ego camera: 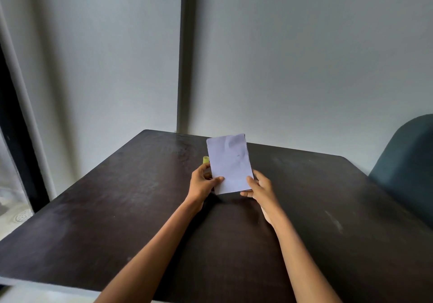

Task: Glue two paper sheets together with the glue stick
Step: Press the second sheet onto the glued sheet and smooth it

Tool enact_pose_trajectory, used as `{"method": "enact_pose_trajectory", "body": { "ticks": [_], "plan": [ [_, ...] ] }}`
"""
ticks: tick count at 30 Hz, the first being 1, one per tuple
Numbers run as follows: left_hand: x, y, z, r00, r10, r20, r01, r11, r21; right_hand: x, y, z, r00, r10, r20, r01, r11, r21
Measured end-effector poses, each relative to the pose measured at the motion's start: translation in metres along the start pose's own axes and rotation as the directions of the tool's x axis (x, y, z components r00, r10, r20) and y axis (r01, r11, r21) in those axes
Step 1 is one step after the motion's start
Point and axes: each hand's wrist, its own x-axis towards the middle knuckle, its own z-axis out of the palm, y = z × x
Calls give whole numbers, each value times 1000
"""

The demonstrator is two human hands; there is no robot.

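A small white paper [228, 162], slightly creased near its top, is held tilted up above the dark table [117, 197]. My left hand [203, 183] pinches its lower left edge with the thumb on the front. My right hand [259, 186] pinches its lower right corner. Whether this is one sheet or two stacked sheets cannot be told. A yellow-green glue stick [205, 159] peeks out just left of the paper, behind my left hand; most of it is hidden.
The table stands against a grey wall [304, 68] with a dark vertical seam. A dark teal chair back [407, 162] rises at the table's right side. A dark frame and pale floor lie off the left edge.
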Motion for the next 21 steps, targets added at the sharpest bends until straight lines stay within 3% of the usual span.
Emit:
{"method": "enact_pose_trajectory", "body": {
  "ticks": [4, 7, 11, 15, 19, 21],
  "plan": [
    [1, 0, 0, 999, -19, 35, 19, 1000, 18, -2, -1, -2, 1000, 12, -6, -12, 997, 73],
    [-1, 1, -1, 981, -38, 192, 25, 997, 68, -4, 1, -4, 1000, -21, 16, 20, 999, 31],
    [-1, 2, -4, 927, -85, 366, 29, 988, 154, -2, 1, -8, 987, -31, -156, 36, 999, 28],
    [1, 2, -7, 894, -125, 429, 58, 984, 166, -1, -3, -18, 934, -37, -355, 90, 987, 134],
    [2, 3, -7, 896, -134, 423, 62, 982, 181, -2, -5, -15, 985, -35, -172, 53, 994, 98],
    [1, 4, -7, 882, -157, 444, 78, 978, 192, -1, -3, -14, 987, -21, -157, 32, 997, 67]
  ]
}}
